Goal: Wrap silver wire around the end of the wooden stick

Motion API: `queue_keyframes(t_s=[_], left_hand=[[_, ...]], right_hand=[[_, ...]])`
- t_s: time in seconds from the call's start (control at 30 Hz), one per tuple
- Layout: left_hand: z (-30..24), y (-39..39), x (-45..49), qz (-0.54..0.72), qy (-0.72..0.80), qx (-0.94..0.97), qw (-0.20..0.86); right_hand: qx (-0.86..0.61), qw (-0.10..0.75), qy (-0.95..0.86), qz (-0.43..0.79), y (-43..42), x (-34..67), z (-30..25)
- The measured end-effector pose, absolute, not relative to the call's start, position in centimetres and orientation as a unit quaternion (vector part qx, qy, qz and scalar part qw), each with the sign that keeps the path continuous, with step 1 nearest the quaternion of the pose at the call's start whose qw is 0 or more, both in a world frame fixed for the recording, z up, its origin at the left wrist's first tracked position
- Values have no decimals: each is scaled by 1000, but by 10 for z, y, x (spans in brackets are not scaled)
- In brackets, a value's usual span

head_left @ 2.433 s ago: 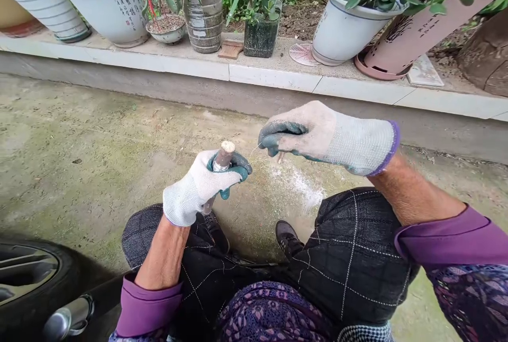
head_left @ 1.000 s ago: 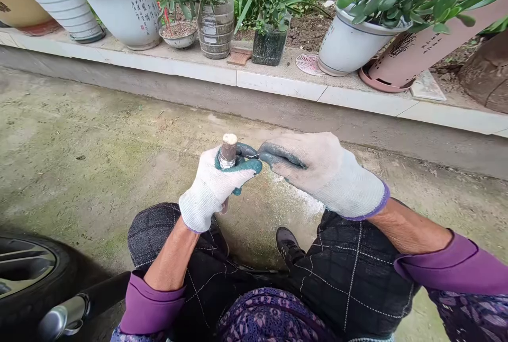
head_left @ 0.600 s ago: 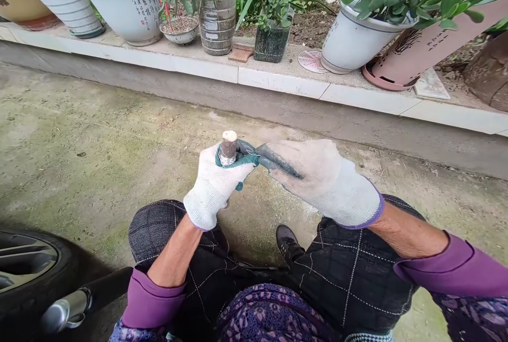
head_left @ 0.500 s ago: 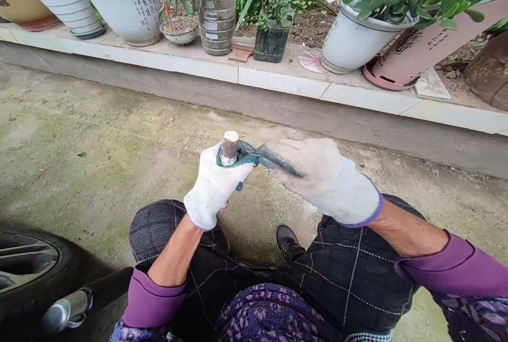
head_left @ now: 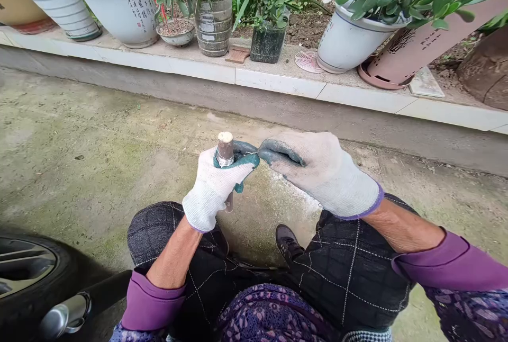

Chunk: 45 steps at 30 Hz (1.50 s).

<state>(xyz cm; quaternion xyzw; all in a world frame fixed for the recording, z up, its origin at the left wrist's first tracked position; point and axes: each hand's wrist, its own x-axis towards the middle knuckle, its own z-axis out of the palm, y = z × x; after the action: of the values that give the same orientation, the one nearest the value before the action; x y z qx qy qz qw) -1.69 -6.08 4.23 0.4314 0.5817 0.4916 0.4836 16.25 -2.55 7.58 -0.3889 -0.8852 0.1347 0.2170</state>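
Brown round wooden stick with a pale cut top: held within the curl of the left hand in a white knit glove with teal coating, nearly upright; its top stands above the thumb and forefinger, its lower end shows beneath the hand.
Thin silvery wire: wound in several turns around the stick, just above the left thumb; a short strand shows between the two hands.
Left grip: fingers wrapped around the stick, thumb and forefinger extended toward the other hand with the strand between them; how firmly they press cannot be told.
Right grip: the right hand in a whitish knit glove with dark coated fingers and a purple hem pinches the strand, to the right of the stick and apart from it.
Fingertips: nearly meeting; whether they touch cannot be told.
Under the hands: mossy grey concrete ground with a white powdery patch.
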Motion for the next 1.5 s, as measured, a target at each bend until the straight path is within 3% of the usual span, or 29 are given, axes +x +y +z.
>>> queue_keyframes(t_s=[1.0, 1.5], left_hand=[[39, -61, -23, 482, 551, 446, 514], [31, -66, -13, 402, 464, 438, 657]], right_hand=[[-363, 245, -882, 174, -25, 165, 81], [-361, 221, -884, 198, -11, 160, 82]])
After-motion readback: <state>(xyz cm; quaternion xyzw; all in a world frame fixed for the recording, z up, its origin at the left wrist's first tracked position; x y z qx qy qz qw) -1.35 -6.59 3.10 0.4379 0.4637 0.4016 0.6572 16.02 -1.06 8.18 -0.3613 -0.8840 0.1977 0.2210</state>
